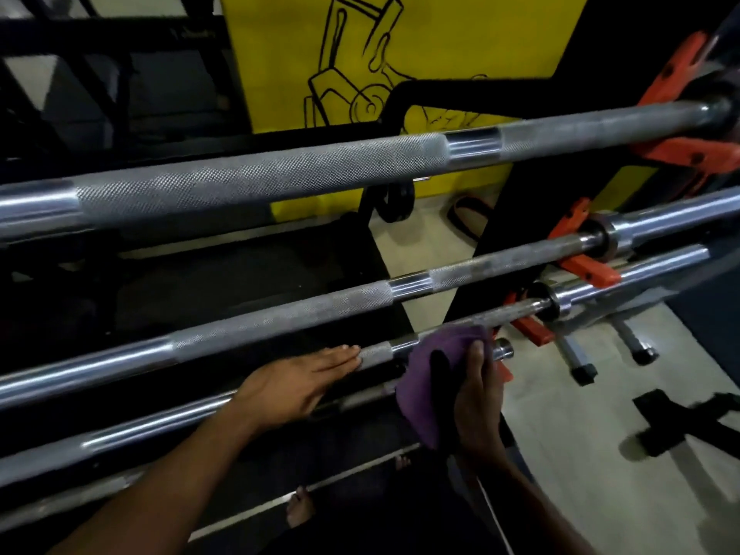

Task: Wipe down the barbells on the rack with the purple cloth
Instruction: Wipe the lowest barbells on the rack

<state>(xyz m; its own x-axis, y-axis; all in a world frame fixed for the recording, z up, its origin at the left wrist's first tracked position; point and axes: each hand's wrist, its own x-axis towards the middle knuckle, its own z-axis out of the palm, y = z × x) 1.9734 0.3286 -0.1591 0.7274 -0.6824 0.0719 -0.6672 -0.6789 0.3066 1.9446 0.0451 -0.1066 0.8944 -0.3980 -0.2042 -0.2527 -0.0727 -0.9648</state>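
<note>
The crumpled purple cloth [432, 378] drapes over the third knurled chrome barbell [376, 354] on the black rack [496, 250], gripped by the right hand [478, 398]; the left hand [296, 384] rests flat, fingers together, beside it.

View: a single head-worn wide-angle camera, no second view to overlap.
Direction: looks forward and down across the rack.
Nearness: close; the top barbell [280, 174] spans the frame from lower left to upper right.
Lower frame: both forearms enter from the bottom edge.
Far side: yellow wall panel [280, 54] upper centre, pale floor [560, 414] lower right.
</note>
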